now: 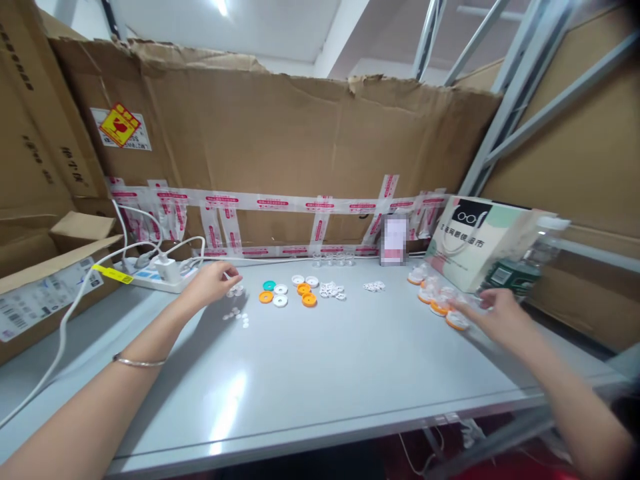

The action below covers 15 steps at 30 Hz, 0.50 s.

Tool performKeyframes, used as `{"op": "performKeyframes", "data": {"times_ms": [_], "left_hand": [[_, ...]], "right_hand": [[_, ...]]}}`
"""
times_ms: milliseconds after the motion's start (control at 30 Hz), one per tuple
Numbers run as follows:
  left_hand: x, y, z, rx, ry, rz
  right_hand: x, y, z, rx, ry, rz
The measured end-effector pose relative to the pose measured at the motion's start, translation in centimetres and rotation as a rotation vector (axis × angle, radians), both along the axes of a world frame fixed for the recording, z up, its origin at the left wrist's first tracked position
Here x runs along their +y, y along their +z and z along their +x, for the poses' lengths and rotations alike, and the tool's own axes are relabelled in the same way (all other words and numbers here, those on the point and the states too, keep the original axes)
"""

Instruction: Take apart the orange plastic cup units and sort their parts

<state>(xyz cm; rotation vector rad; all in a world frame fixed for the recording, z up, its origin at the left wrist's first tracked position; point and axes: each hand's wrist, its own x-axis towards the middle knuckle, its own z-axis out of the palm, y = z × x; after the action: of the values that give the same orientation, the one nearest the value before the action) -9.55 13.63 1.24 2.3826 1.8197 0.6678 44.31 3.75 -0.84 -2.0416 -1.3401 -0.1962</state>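
Observation:
At the left of the grey table my left hand (213, 283) has its fingers curled together over small clear plastic pieces (237, 291); whether one is in the pinch is hidden. Tiny white discs (245, 321) lie just in front of it. On the right, my right hand (505, 320) is slightly blurred, thumb and forefinger apart, beside a row of round clear-topped pieces with orange bases (456, 321). Between the hands lie orange rings (309, 300), white rings (280, 301), a green ring (269, 285) and two groups of small white plastic parts (332, 291).
Clear cups (334, 260) line the back near a phone (393, 240). A paper bag (463, 243) and a water bottle (525, 260) stand at right. A power strip (165, 280), cables and an open carton (55, 287) occupy the left. Cardboard (300, 140) walls the back.

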Motion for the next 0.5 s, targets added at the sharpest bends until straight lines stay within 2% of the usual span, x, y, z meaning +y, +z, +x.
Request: {"op": "performKeyframes", "data": {"times_ms": [67,133,233,300,367,500], "left_hand": [[-0.3,0.2,0.3,-0.012,0.0,0.004],[-0.6,0.3,0.5,-0.022,-0.014,-0.002],[-0.9,0.4,0.8,-0.03,-0.038,0.023],[-1.2,0.5,1.1,-0.042,-0.059,0.056],[-1.7,0.8,1.7,-0.067,-0.104,0.076],[-3.5,1.3,3.6,-0.109,-0.275,0.052]], "right_hand": [[-0.5,-1.9,-0.4,-0.017,0.005,-0.083],[-0.8,-3.1,-1.4,-0.05,-0.002,-0.129],[-1.1,-3.3,-3.2,-0.073,0.0,-0.143],[-1.4,-3.0,-4.9,-0.048,0.054,-0.158],[-1.6,-2.6,-7.2,0.0,0.183,-0.181],[-1.4,-1.7,-13.3,0.126,0.588,-0.24]]}}
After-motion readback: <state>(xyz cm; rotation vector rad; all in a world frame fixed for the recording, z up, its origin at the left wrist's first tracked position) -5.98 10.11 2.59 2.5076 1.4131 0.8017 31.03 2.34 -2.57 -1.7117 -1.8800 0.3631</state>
